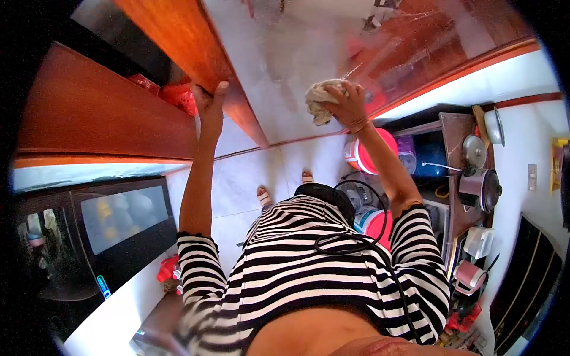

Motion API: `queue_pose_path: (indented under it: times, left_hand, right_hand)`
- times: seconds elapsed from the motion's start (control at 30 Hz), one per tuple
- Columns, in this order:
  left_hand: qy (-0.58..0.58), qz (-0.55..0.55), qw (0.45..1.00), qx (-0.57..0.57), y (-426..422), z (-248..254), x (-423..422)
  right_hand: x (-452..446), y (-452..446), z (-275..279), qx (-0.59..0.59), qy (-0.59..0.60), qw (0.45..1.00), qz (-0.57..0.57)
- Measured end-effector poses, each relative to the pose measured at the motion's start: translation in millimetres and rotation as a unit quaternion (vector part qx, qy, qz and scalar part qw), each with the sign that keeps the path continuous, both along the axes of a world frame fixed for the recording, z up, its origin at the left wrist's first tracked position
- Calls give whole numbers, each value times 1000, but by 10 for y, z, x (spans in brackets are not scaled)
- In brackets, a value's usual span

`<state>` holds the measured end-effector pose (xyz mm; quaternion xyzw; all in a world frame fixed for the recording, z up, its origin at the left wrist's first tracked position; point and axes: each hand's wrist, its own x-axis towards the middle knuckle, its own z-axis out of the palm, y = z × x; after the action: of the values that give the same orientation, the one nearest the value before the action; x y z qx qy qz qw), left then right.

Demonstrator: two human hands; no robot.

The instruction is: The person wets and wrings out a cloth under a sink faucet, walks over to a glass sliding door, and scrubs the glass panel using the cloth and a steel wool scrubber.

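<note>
My right hand (349, 105) is closed on a crumpled, pale beige cloth (322, 101) and holds it against the glass pane (285, 65) of a door. Reflections and a few light streaks show on the glass. My left hand (211, 101) grips the edge of the door's orange-brown wooden frame (196, 44), thumb on the near side; some of its fingers are hidden behind the wood. A red plastic bag (180, 97) appears just beyond that hand, to its left.
Red-lidded buckets (380, 151) stand on the floor to the right, beside a shelf with pots (478, 188). At left are a wooden panel (101, 113) and a dark glass-fronted cabinet (124, 216). A black cable (356, 237) hangs across my striped shirt. Pale tiles (237, 184) lie underfoot.
</note>
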<state>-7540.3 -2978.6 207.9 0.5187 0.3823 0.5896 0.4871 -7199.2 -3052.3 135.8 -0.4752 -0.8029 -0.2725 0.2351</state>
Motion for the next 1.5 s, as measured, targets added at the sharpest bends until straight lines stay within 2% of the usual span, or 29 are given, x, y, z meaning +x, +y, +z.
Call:
queue_pose_path:
  times: [0.07,0.1,0.13,0.17,0.23,0.33,0.4,0.53,0.57,0.63,0.7,0.8,0.93,1.0,1.07,1.1,1.13,1.2,1.23,1.27,1.3,1.33,1.4,1.43,1.47,1.5]
  left_hand:
    - [-19,2,998,59,112,-119,10]
    - [-31,1,996,79,113,-104,41]
    - [-41,0,995,96,112,-119,23]
    - [-1,2,999,54,173,-258,-35]
    - [-39,-15,997,69,148,-169,-6]
    - [-32,-1,994,106,205,-282,9]
    - [-34,-3,996,84,173,-267,15]
    - [-36,-8,997,67,171,-258,-10]
    - [-30,-10,997,65,123,-158,-24]
    - [-24,-13,998,60,92,-133,-29]
    - [-24,-16,998,60,136,-169,-15]
    - [-9,-9,997,73,187,-217,9]
    - [-31,-7,997,76,188,-240,5]
    - [-17,-3,998,61,157,-229,5]
    - [-22,-30,998,60,112,-140,-8]
    - [-1,-33,998,47,134,-187,-32]
    - [-28,-58,997,51,162,-190,-17]
    - [-24,-7,996,91,191,-257,13]
    - [-9,-2,997,71,182,-274,-12]
    - [8,-1,999,48,162,-275,-23]
    - [-19,-10,996,91,177,-250,29]
    - [-18,6,996,91,171,-306,36]
    - [-17,26,995,90,202,-422,24]
    - [-17,29,996,88,227,-465,24]
    - [-17,21,996,82,250,-482,-10]
    - [-16,13,997,77,263,-481,-25]
  right_hand:
    - [-38,24,390,-1,39,999,-20]
    - [5,69,697,22,18,999,-26]
    - [-1,107,1083,42,0,999,-31]
    - [-7,194,1487,73,-6,997,-34]
    - [-71,346,2468,163,6,985,-47]
    - [-473,535,3921,301,82,949,-40]
    - [-811,640,4398,345,132,929,-22]
    - [-1223,771,4042,413,89,906,-26]
    - [-1228,757,3765,386,47,920,-41]
    - [-1120,615,2727,206,-138,960,-132]
    - [-1040,437,1699,-17,-290,946,-141]
    - [-811,302,338,6,-248,969,-4]
    - [-279,157,-203,-46,-283,955,70]
    - [-92,47,-181,-52,-259,963,59]
    - [-24,-12,264,-56,-226,972,-5]
    - [136,58,366,-82,-120,989,-37]
    - [188,73,792,-9,-117,991,-62]
    - [630,161,1516,98,-15,991,-89]
    - [741,139,2096,114,-7,979,-169]
    - [1007,218,2469,222,-51,947,-228]
    - [1274,297,2841,323,-80,897,-291]
    - [1317,369,3382,415,96,899,-102]
    - [1981,496,4139,458,-1,886,-76]
    - [1563,180,4159,278,285,917,16]
    - [1635,14,4142,132,293,939,125]
    - [1763,-135,4055,-19,292,928,231]
